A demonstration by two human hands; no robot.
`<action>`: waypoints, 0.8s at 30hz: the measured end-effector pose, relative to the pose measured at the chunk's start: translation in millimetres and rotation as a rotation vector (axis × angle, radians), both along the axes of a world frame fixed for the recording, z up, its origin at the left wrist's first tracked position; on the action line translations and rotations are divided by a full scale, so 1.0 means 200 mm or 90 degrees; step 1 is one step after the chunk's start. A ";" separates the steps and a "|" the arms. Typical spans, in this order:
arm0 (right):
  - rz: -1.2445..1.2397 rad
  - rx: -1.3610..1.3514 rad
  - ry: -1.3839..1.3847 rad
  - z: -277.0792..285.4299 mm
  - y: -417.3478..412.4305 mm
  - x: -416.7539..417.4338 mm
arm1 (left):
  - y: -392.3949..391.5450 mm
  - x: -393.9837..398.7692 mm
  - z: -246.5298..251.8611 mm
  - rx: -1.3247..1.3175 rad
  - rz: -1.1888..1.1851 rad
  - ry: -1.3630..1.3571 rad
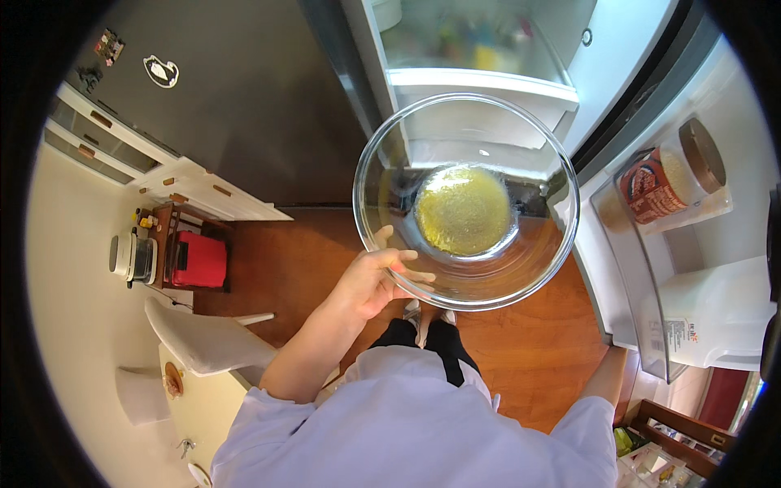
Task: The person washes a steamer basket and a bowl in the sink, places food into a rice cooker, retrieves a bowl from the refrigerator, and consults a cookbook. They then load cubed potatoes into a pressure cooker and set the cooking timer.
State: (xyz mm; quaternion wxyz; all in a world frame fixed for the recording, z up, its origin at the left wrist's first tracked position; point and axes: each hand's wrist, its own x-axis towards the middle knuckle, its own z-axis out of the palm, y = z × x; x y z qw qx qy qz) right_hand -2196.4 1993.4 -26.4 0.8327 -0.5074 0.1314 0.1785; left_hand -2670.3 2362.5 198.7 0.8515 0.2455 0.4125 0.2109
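My left hand (381, 274) grips the near-left rim of a large clear glass bowl (464, 287), thumb and fingers around the wall. A yellowish, frothy liquid (464, 210) covers the bottom of the bowl. I hold it in front of an open refrigerator, just before a white-fronted drawer (482, 79). My right hand is out of view; only the forearm (604, 375) shows, passing behind the opened refrigerator door (601, 287).
On the door shelf (634, 293) stand a brown-lidded jar (656, 183) with a red label and a white plastic jug (720, 311). The closed dark door (244, 122) is at left. A chair (201, 341), a table (201, 402) and a red box-shaped object (200, 259) are farther left.
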 end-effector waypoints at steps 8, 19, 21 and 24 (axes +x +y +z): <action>-0.006 0.032 0.011 -0.07 -0.02 -0.06 | 0.18 0.20 0.23 0.071 -0.024 -0.079; -0.020 0.011 0.039 -0.12 -0.04 -0.11 | 0.73 0.78 0.50 0.006 -0.057 -0.057; -0.029 0.004 0.043 -0.12 -0.04 -0.13 | 0.86 0.87 0.51 0.005 -0.094 -0.074; -0.043 -0.015 0.051 -0.12 -0.04 -0.17 | 1.06 1.04 0.47 0.018 -0.067 -0.056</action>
